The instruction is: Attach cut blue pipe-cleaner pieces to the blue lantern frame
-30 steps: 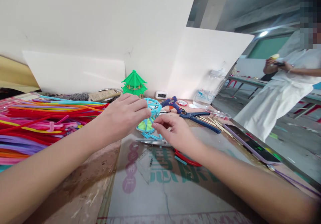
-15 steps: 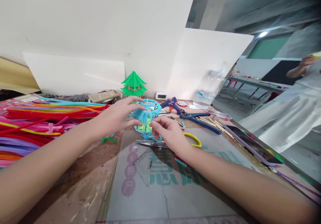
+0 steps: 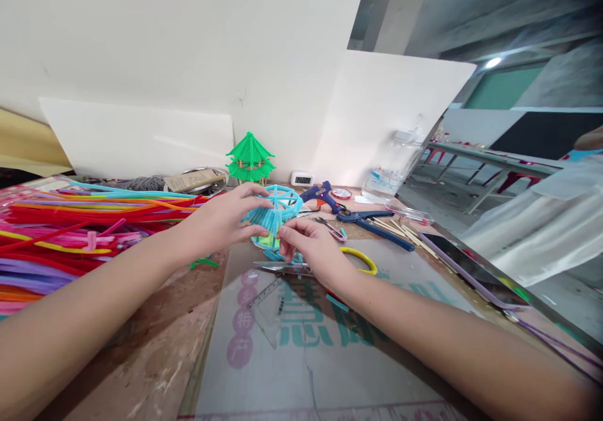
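Note:
A light-blue frame of pipe cleaners (image 3: 286, 202), many-sided with spokes on top and a yellow-green patch inside, stands at the middle of the table. My left hand (image 3: 230, 215) grips its left side between thumb and curved fingers. At the frame's front, my right hand (image 3: 311, 245) is closed in a pinch; whatever is between the fingertips is too small or hidden to make out. Scissors with yellow handles (image 3: 360, 259) lie under my right hand, blades pointing left. Short blue pipe-cleaner pieces (image 3: 273, 256) rest beside the blades.
Bundled coloured pipe cleaners (image 3: 103, 220) cover the left side. Behind stand a green pipe-cleaner tree (image 3: 250, 160) and a small clock (image 3: 302, 178). To the right lie a glue gun (image 3: 325, 195), blue-handled pliers (image 3: 377, 223), thin sticks and a phone (image 3: 471, 270). A clear set square (image 3: 268, 311) lies in front.
My right hand has shifted slightly left, closer to the frame's front. The left hand keeps its hold. At the far right, another person has moved partly out of view.

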`<action>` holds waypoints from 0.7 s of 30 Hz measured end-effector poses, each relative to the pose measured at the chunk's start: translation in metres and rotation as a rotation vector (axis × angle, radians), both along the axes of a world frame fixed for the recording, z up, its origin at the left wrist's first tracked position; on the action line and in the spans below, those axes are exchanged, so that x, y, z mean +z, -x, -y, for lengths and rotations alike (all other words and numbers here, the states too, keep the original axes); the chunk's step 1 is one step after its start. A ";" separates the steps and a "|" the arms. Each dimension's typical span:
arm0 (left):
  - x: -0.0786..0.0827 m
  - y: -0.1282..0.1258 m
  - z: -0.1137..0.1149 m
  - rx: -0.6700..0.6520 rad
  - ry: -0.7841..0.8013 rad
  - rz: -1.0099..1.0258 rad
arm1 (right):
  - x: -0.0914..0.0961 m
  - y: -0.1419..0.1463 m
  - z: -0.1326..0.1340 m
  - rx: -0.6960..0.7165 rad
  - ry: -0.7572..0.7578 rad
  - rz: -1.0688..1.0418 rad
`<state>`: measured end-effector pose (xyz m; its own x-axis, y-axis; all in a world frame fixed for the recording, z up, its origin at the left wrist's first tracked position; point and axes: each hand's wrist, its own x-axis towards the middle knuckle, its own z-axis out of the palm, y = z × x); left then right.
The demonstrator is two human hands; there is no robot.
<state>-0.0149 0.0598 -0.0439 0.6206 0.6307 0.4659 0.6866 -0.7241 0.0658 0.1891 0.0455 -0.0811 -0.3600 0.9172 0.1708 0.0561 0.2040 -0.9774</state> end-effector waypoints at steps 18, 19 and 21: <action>0.001 -0.003 0.003 0.001 -0.010 -0.007 | -0.001 -0.002 -0.002 0.020 0.010 -0.012; 0.002 -0.003 0.004 0.006 -0.007 -0.012 | -0.001 -0.002 -0.002 0.022 0.008 -0.015; 0.002 -0.004 0.005 0.013 -0.001 -0.018 | -0.002 -0.002 -0.002 0.031 0.004 -0.017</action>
<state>-0.0112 0.0550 -0.0415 0.6209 0.6383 0.4551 0.6968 -0.7153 0.0527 0.1915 0.0470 -0.0826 -0.3855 0.9063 0.1730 0.0333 0.2011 -0.9790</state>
